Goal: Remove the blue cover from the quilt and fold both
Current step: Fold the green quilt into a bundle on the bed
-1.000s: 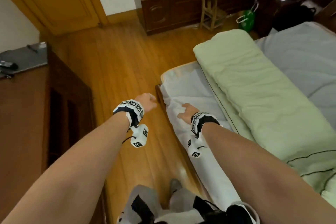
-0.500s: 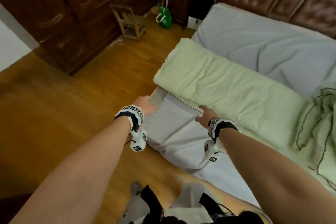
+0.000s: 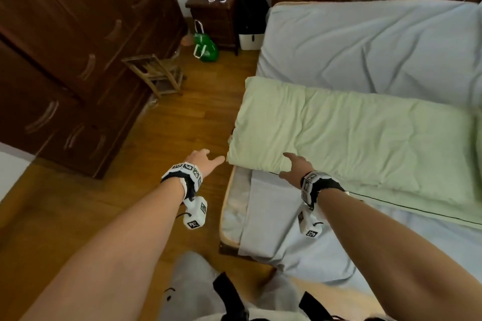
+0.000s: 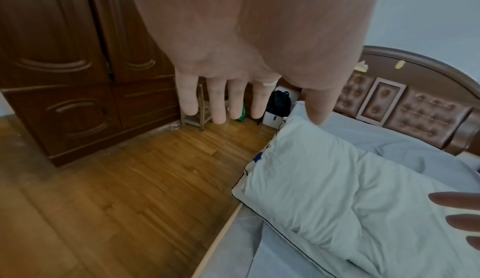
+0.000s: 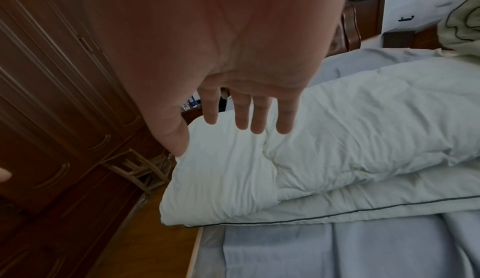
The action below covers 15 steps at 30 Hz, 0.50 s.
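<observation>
On blue sheet (image 3: 365,41), puffy folded green quilt (image 3: 352,138).

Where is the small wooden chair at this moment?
In the head view, the small wooden chair stands on the floor at upper left, before the dark wardrobe, left of the green bag.

The quilt (image 3: 352,138) runs off the right edge (far end unseen).

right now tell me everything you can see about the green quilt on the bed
The green quilt is pale, soft, padded cloth, wrinkled, folded into a long thick bundle with a thin dark piped edge. It lies across the bed on the grey-blue sheet, one end at the bed's edge. The right hand hovers at its near corner, the left hand just beside it.
</observation>
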Each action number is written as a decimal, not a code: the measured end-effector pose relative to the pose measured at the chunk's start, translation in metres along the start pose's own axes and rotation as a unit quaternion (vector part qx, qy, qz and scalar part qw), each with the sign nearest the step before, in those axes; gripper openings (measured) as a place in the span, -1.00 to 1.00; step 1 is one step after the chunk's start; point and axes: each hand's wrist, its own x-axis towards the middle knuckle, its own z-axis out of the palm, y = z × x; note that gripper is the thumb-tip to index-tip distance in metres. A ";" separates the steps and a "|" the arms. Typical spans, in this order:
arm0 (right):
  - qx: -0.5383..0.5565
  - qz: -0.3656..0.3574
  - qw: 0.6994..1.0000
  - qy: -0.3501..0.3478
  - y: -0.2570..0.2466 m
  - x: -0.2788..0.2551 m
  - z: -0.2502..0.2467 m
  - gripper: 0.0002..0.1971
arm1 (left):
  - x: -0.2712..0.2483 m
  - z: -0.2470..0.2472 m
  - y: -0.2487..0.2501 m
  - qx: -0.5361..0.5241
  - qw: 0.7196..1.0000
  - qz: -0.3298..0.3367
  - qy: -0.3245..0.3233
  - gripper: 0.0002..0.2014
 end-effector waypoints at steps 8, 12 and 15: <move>0.043 0.006 0.997 -0.062 -0.057 0.134 0.024 0.06 | 0.177 0.002 0.021 -0.123 0.987 -0.001 -0.106 0.11; 0.035 0.061 0.994 -0.082 -0.091 0.231 0.075 0.32 | 0.300 0.025 0.025 -0.175 0.964 -0.012 -0.197 0.23; -0.001 0.134 0.989 -0.067 -0.104 0.304 0.106 0.40 | 0.388 0.052 0.028 -0.202 0.941 -0.031 -0.269 0.25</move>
